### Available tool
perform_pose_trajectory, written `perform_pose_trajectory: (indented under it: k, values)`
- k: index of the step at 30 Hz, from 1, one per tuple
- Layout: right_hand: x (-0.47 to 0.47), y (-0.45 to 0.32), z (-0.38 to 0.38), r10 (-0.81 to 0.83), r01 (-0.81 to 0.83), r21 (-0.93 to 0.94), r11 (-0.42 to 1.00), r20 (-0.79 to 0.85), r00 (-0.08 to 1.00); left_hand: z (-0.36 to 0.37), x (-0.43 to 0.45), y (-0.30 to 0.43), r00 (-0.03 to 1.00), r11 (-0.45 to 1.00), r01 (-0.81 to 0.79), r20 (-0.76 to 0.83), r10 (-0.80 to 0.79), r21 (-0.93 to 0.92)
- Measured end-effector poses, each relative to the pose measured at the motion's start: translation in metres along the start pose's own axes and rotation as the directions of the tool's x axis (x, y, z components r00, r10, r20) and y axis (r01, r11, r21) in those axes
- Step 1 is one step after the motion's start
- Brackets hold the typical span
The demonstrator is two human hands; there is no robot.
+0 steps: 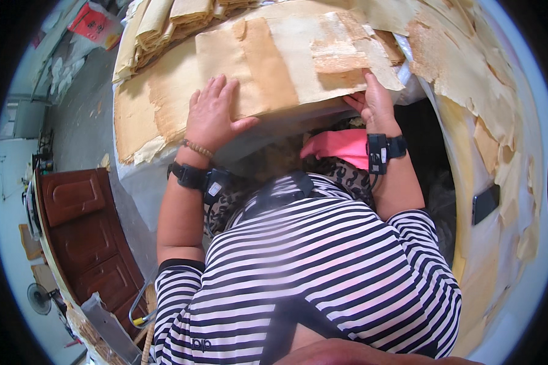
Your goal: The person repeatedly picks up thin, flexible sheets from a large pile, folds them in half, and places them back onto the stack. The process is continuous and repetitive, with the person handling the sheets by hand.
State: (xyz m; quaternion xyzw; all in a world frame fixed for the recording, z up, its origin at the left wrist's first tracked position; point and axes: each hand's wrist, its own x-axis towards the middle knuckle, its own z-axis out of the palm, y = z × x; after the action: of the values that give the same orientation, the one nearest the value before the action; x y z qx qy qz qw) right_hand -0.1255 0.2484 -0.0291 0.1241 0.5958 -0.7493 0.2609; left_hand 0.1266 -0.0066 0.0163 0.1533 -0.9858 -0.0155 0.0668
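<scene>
My left hand [213, 111] lies palm down, fingers slightly apart, on a layered spread of thin tan sheets [319, 29] covering the table before me. At the spread's near right edge, my right hand [375, 101] pinches a sheet, thumb on top and fingers underneath. Darker brown strips and overlapping patches [270, 64] mark the surface. The patch by my right thumb [340, 57] looks rough and fibrous. Whether the material is paper, cloth or something else I cannot tell. Each wrist carries a strapped black device.
Folded tan sheets [153, 29] are stacked at the back left. On the right, a side surface holds loose torn sheets [475, 77] and a phone [486, 205]. Pink cloth [338, 147] lies at my lap. Left are a dark wooden cabinet panel [80, 228] and a fan [39, 299].
</scene>
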Motion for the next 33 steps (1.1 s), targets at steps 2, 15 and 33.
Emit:
perform_pose_trajectory:
  k: [2,15,33]
  values:
    - [0.004,-0.001,-0.003,0.063,-0.063,0.015,0.998,-0.005,0.998,0.002,0.001,0.001,0.996,0.999,-0.041,-0.084,0.041,0.009]
    - [-0.002,0.009,-0.017,0.004,-0.01,0.037,0.999,0.166,0.986,-0.029,0.008,0.016,0.994,0.998,0.057,0.098,-0.054,-0.031]
    - [-0.004,0.0,-0.023,0.037,-0.044,0.025,0.999,0.233,0.972,-0.006,0.015,0.025,0.997,0.997,0.056,-0.049,-0.054,0.045]
